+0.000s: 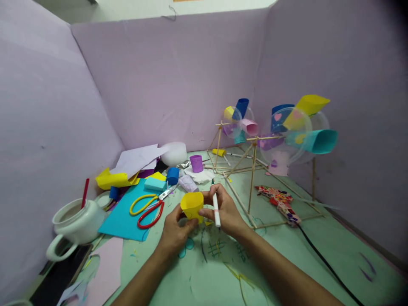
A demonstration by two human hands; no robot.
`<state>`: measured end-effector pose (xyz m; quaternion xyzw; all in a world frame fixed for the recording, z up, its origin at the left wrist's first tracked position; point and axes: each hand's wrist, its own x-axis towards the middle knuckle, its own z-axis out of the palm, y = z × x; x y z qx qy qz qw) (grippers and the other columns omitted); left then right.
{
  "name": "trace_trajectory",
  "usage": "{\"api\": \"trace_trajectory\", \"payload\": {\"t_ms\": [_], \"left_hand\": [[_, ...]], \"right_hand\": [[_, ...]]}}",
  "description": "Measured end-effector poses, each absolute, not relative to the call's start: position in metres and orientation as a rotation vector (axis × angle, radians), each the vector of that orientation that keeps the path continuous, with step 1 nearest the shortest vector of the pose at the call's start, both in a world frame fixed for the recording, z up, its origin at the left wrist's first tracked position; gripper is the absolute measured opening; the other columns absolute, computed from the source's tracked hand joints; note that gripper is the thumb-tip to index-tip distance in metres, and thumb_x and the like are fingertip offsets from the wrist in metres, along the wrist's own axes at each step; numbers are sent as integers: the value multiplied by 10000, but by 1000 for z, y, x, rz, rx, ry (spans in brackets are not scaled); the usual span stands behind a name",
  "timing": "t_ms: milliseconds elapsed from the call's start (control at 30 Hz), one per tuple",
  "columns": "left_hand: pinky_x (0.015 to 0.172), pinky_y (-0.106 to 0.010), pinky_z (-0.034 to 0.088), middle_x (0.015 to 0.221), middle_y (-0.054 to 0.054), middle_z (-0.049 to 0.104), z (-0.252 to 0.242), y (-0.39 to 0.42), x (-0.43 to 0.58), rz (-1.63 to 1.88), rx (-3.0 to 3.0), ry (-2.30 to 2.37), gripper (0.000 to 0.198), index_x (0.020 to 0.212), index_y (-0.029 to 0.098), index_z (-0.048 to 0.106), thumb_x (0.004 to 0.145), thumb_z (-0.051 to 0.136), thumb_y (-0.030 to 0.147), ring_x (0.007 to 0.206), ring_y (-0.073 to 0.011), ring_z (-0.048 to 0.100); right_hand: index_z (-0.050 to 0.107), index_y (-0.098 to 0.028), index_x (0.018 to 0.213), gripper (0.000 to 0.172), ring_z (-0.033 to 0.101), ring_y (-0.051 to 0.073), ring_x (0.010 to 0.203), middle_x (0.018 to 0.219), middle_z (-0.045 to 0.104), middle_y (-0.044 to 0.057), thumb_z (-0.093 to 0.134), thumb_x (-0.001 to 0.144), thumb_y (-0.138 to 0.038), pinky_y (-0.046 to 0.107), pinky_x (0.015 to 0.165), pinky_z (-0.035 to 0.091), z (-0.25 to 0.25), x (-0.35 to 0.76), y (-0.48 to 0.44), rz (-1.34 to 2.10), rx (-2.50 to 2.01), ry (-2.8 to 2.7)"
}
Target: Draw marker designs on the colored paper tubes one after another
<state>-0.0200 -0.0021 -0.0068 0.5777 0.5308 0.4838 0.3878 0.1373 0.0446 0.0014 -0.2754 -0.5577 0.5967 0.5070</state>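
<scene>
While the left hand (175,231) grips a yellow paper tube (191,205) mid-frame, the right hand (225,209) holds a near-upright white marker (216,209) to its right.

Bare, slender forearms (145,267) end in bare fingers (190,225).

Left hand (174,229): yellow tube (191,205); right hand (227,211): marker (216,212) (tip (213,182) perhaps green)

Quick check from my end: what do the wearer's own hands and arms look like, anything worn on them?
The left hand and right hand are both ungloved. Both forearms are bare, with no sleeves, watch or bracelet in view. No ring shows.
</scene>
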Motion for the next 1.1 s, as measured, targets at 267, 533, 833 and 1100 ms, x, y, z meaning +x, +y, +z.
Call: {"api": "trace_trajectory", "payload": {"t_ms": [267,533,833,1100], "left_hand": [[745,-350,516,924,-75,715,-1,-3,-18,1267,1441,1501,350,984,153,640,666,689,291,861,-252,656],[714,-323,518,876,-58,728,2,-5,-18,1265,1380,1465,313,943,156,673,651,700,266,823,-235,655],[669,-324,523,943,-113,713,-5,-5,-20,1351,1071,1231,438,1009,131,648,641,744,348,881,-281,658],[776,-360,527,947,-98,712,-4,2,-22,1435,639,1123,488,1062,142,610,633,767,313,919,-273,666]], "right_hand": [[380,-239,793,499,630,157,720,808,638,-27,818,557,-211,271,639,494,2,136,43,1471,-643,-1315],[379,-228,762,542,585,118,613,737,575,-60,849,492,-227,252,588,483,-3,133,48,1510,-683,-1216],[367,-240,779,604,649,195,739,799,641,-6,863,455,-355,327,662,523,-2,131,47,1561,-822,-1192],[375,-238,819,600,641,191,736,871,650,10,845,465,-356,327,638,515,-10,123,41,1600,-905,-1338]]}}
